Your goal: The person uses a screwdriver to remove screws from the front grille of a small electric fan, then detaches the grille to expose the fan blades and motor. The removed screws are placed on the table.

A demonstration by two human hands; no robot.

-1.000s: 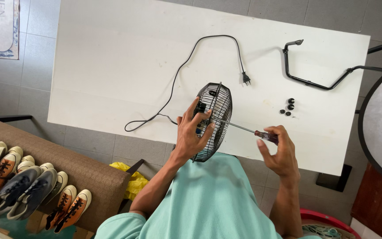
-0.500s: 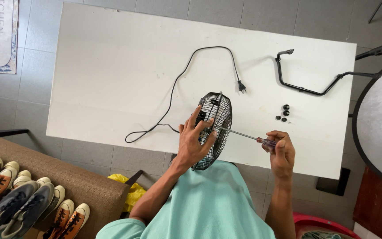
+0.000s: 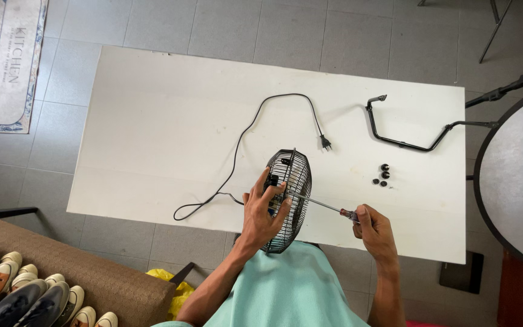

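The left hand (image 3: 260,213) is wrapped around the side of a small black fan (image 3: 287,200). Its fingers are curled over the wire cage, so it holds the fan tight. The fan stands on its edge at the near side of the white table (image 3: 152,121), right in front of the person's green shirt (image 3: 286,290).

The right hand (image 3: 373,233) is closed around the handle of a screwdriver (image 3: 325,206). This hand is just to the right of the fan, over the near edge of the table. The thin metal rod of the screwdriver goes left from the hand and pokes in through the wires of the fan.

The fan is round and made of many thin black wires, like a cage. A black cord (image 3: 243,145) comes out of it, loops across the table and ends in a plug (image 3: 324,143) a bit past the fan.

Farther right sit a few small black knobs (image 3: 382,175), close together. Beyond them lies a bent black metal bar (image 3: 407,130) near the far right corner.

The left half of the table is bare white, with lots of room. A brown bench (image 3: 92,278) and rows of shoes (image 3: 25,297) are down to the left. A round table (image 3: 516,175) is close on the right.
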